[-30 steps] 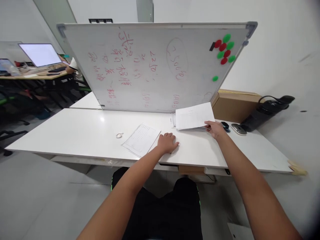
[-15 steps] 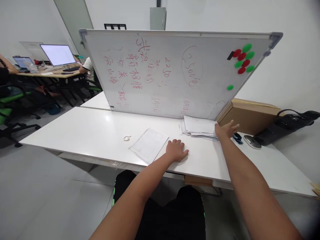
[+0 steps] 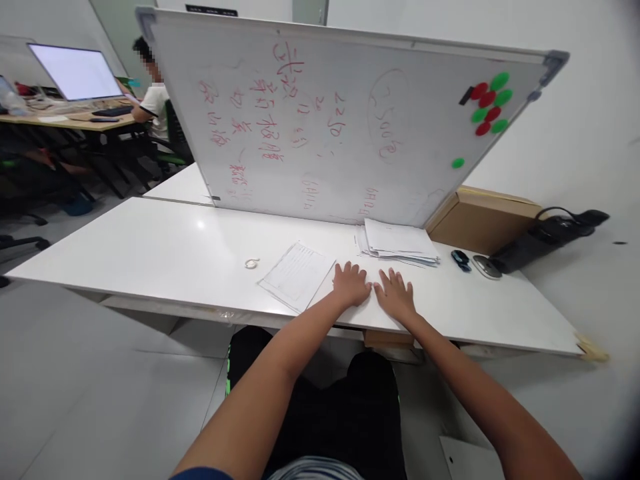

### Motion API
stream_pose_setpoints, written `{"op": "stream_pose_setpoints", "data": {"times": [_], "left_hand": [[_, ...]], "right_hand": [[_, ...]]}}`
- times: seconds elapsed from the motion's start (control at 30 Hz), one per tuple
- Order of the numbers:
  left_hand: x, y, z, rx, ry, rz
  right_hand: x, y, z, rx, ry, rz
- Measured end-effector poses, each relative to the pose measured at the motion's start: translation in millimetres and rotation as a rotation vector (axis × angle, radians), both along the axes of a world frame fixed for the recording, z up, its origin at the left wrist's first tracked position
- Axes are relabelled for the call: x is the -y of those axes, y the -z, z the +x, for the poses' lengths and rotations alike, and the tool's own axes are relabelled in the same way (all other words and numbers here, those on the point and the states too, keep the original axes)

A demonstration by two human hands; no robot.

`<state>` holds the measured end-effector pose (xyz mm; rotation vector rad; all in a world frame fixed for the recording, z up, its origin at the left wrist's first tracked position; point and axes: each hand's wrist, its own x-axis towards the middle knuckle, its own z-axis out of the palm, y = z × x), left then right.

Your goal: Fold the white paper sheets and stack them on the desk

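Note:
Both hands rest on the white desk, palms down and side by side. My left hand lies just right of a sheet of paper with printed lines, its fingers spread and holding nothing. A short gap away, my right hand is flat on the desktop with its fingers apart, also holding nothing. Beyond it sits a stack of papers with uneven edges. To the left of the single sheet lies a small white curled item, too small to make out.
A whiteboard with red writing and magnets stands along the back. At the right are a cardboard box, a black bottle, a computer mouse and a small dark object. Another person sits near a monitor.
My right hand has moved left and nearer, from the right end of the paper stack to the desk beside my left hand. The view has tilted down a little.

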<state>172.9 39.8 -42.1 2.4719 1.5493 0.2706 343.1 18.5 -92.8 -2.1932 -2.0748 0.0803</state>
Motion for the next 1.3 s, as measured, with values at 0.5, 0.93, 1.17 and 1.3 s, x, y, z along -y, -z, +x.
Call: {"op": "stream_pose_setpoints", "data": {"times": [0.5, 0.93, 1.17, 1.3], "left_hand": [[29, -28.1, 5, 0.714, -0.416, 0.086], [70, 13.9, -171, 0.042, -0.131, 0.074], [68, 14.2, -169, 0.111, -0.146, 0.074], [68, 12.7, -169, 0.142, -0.155, 0.067]], "right_hand": [[7, -9.0, 7, -0.26, -0.001, 0.18], [10, -3.0, 18, -0.604, 0.078, 0.332], [11, -2.6, 21, -0.754, 0.169, 0.348], [11, -3.6, 21, -0.798, 0.188, 0.36]]}}
